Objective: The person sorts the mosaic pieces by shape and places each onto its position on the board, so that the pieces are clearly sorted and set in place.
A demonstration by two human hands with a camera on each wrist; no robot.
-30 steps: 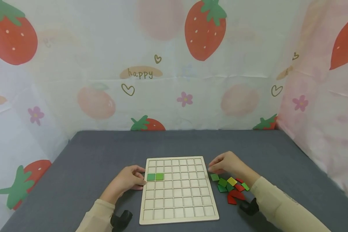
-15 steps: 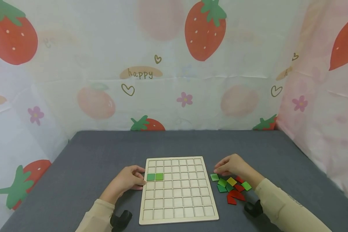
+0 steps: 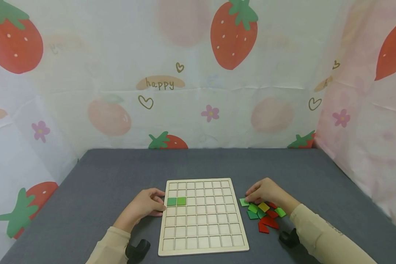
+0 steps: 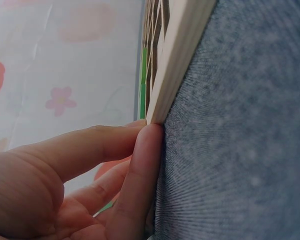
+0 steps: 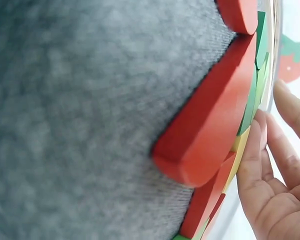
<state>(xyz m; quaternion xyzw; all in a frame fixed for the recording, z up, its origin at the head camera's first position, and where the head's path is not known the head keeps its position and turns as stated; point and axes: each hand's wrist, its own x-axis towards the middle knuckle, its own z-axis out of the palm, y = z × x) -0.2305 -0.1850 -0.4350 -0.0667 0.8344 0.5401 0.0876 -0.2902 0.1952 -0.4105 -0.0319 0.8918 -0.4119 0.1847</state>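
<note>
picking, seemingly | board [image 3: 201, 219] touched by left hand [image 3: 148, 202], ungripped | pale-green tile [image 3: 242, 202] touched by right hand [image 3: 266, 189], unclenched | pinch likely needed

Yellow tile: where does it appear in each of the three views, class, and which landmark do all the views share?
Head: the yellow tile lies in the loose pile, right of the wooden board.
Left wrist: not in the picture.
Right wrist: right of centre, just below a dark green tile and left of the right hand.
Shared landmark: the grey cloth, visible in all three.
</note>
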